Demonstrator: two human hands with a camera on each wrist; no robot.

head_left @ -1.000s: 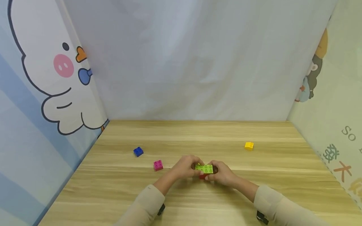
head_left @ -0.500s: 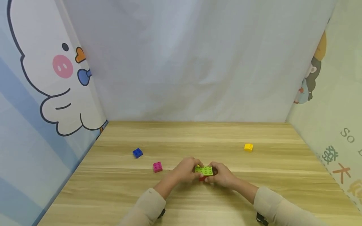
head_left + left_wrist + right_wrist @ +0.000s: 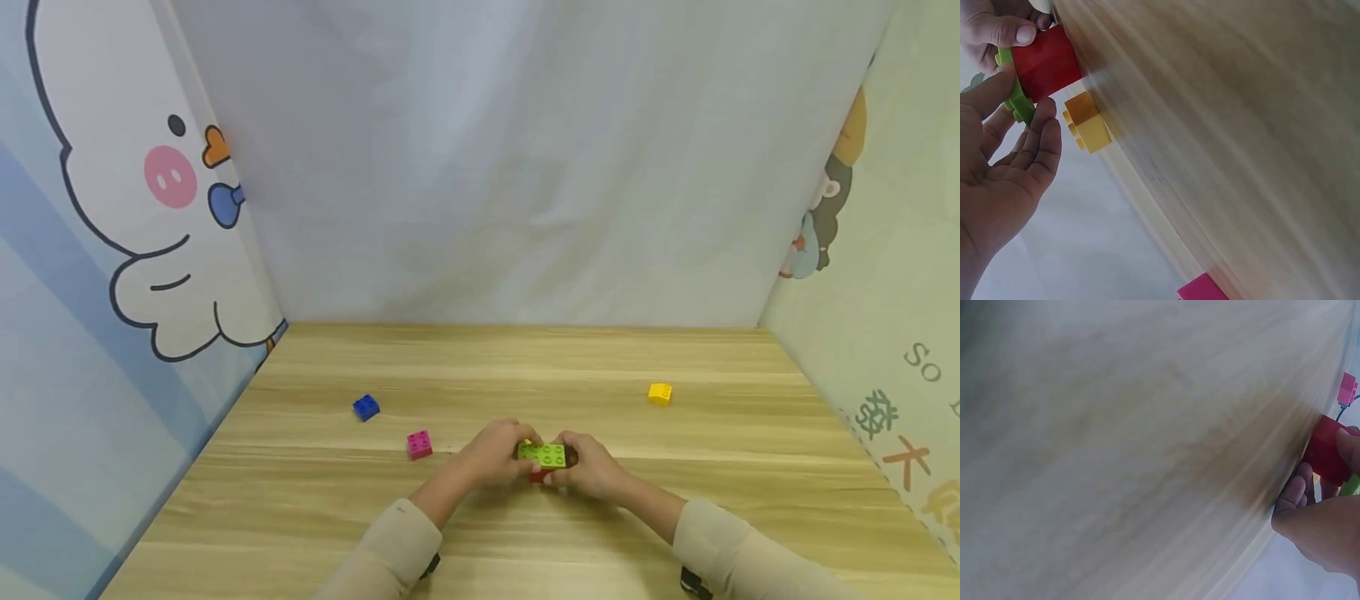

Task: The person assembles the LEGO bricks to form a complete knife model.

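Observation:
A lime-green brick (image 3: 551,456) with studs on top sits against a red brick (image 3: 1046,62), the green one uppermost in the head view. My left hand (image 3: 497,452) pinches the green brick between thumb and fingers. From the other side, my right hand (image 3: 592,467) grips the red brick, its thumb at the near face. Just beyond the pair stands a yellow brick (image 3: 1088,122), mostly hidden by the left hand in the head view. In the right wrist view, the red brick (image 3: 1327,450) appears low over the tabletop, with fingers around it.
On the wooden table (image 3: 300,517), a blue brick (image 3: 366,407) and a pink brick (image 3: 419,445) lie to the left. Another yellow brick (image 3: 660,394) lies farther back on the right. A pale curtain (image 3: 480,167) hangs along the table's back edge.
The head view has shifted very slightly. Both hands keep their hold on the bricks, and no brick visibly moves over the table.

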